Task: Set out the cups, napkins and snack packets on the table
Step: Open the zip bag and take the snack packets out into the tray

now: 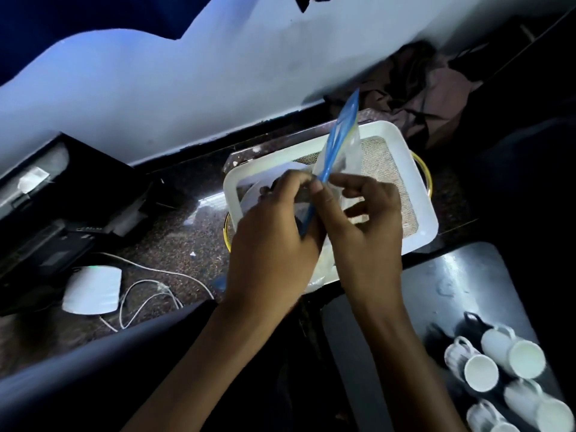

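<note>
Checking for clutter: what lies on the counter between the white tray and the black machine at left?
In the head view, mostly bare speckled counter; white cables nearer.

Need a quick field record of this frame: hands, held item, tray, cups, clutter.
left hand: left hand pinches the bag's blue edge
right hand: right hand pinches the same edge, other fingers spread
held item: clear plastic packet with blue zip strip, held tilted above the tray
tray: white rectangular plastic tray with woven mat base on the speckled dark counter
cups: white handled mugs lying on their sides on a dark surface, lower right
clutter: white cable, brown crumpled cloth
</note>
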{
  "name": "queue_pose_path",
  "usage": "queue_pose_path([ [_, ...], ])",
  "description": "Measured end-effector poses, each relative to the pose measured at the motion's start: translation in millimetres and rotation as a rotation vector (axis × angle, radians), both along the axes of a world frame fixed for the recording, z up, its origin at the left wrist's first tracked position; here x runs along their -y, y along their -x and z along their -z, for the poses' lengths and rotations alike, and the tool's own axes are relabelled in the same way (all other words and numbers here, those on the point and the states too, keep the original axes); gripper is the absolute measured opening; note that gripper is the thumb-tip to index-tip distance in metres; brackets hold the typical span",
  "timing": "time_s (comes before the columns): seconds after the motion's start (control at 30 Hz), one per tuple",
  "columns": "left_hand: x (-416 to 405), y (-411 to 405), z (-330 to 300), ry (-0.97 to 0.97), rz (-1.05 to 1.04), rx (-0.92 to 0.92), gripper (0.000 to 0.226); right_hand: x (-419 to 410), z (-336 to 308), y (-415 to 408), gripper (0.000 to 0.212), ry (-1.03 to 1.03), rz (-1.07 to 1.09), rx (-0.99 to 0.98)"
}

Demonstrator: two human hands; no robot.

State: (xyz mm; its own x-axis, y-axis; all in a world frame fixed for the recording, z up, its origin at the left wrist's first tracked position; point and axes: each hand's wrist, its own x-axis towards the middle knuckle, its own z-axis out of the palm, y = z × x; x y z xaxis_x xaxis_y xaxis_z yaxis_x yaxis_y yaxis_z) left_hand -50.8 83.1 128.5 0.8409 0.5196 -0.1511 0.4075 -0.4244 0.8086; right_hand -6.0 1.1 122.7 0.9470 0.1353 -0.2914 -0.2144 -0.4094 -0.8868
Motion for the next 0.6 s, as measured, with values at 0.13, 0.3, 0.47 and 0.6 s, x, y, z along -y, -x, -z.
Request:
queue_pose_path([
  [0.13,18,9,-12,0.365,-0.014,-0.067,0.026,16,-16,6,0.008,-0.022,0.011,-0.031],
  [0.3,20,18,-16,0.48,-0.096,-0.121,0.024,33,-28,14,0.013,-0.083,-0.017,-0.119],
  [0.47,14,22,-21,0.265,-0.01,-0.109,0.009,41,-37,23,0.017,-0.091,-0.087,-0.19],
  [0.6,3,24,-25,0.109,-0.032,-0.063,0.009,54,-45,23,0.017,0.032,-0.001,-0.13],
])
